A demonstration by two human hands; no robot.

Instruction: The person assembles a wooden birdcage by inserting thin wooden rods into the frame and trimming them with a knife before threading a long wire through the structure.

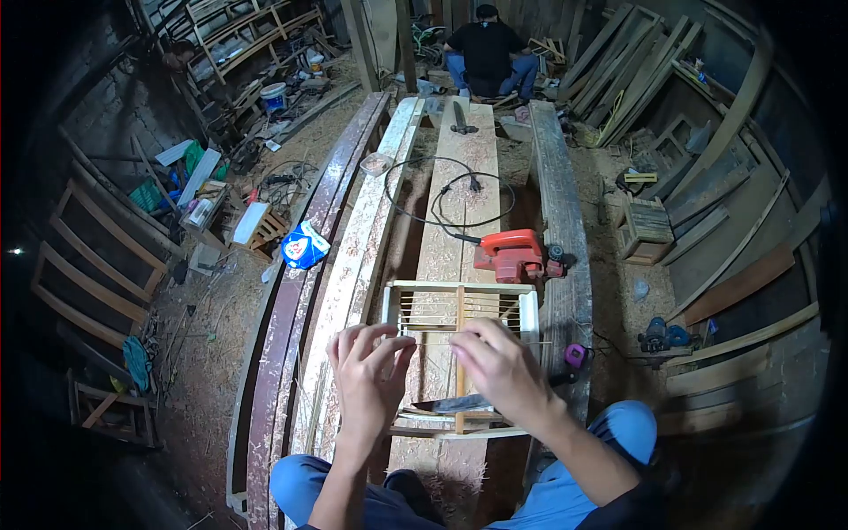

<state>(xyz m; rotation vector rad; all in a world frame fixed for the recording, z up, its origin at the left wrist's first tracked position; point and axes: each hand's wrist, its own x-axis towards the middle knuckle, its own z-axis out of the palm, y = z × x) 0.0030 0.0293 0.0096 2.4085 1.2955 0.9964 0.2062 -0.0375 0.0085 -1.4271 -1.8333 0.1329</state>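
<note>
Both hands are raised over a small wooden frame (429, 287) with thin rods across it, lying on the planks. A thin stick (433, 343) runs level between the fingertips. My left hand (367, 371) pinches its left part, fingers curled. On the right, my right hand (499, 362) grips the stick between thumb and fingers, and the stick's end pokes out past the hand. Below the hands, a knife-like blade (455, 404) rests across the lower part of the frame, its right part hidden behind my right hand.
A red power tool (514, 254) with a looped black cable (389, 196) sits beyond the frame. A purple tape measure (576, 355) is at the right, a blue and white cap (305, 246) at the left. Farther back, another person (488, 53) sits facing away. Shavings cover the planks (358, 208).
</note>
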